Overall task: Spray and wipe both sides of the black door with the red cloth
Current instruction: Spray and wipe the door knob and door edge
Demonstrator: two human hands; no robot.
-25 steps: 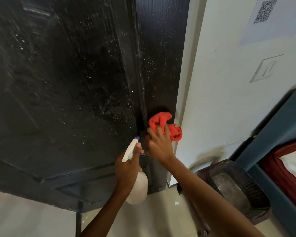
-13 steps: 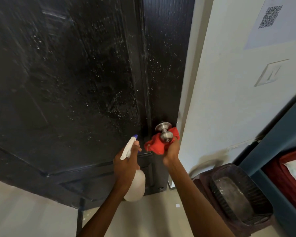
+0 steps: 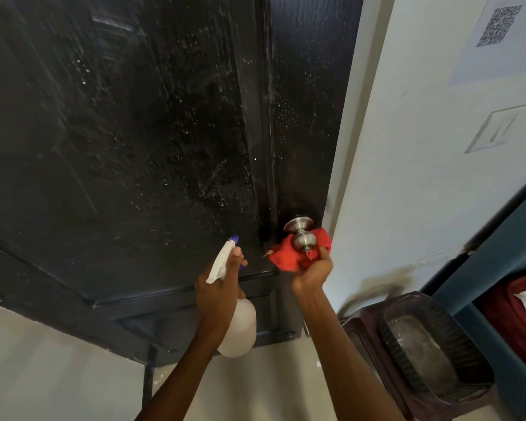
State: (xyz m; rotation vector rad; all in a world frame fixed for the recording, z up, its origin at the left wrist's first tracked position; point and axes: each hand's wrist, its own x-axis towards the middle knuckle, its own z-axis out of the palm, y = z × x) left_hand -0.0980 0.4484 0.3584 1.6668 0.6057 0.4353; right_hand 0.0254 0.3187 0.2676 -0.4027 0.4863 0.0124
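A person's right hand [image 3: 312, 273] is gripping the red cloth [image 3: 289, 257] against the underside of the silver knob [image 3: 301, 232] on the black door [image 3: 152, 141], while the left hand [image 3: 217, 288] is clasping a white spray bottle [image 3: 237, 326] just beside it.

left hand [image 3: 217, 294]: fingers curled round the spray bottle [image 3: 236, 323] neck, arm reaching up from below
right hand [image 3: 312, 273]: palm up, gripped the bunched red cloth [image 3: 289, 258], forearm stretched out bare
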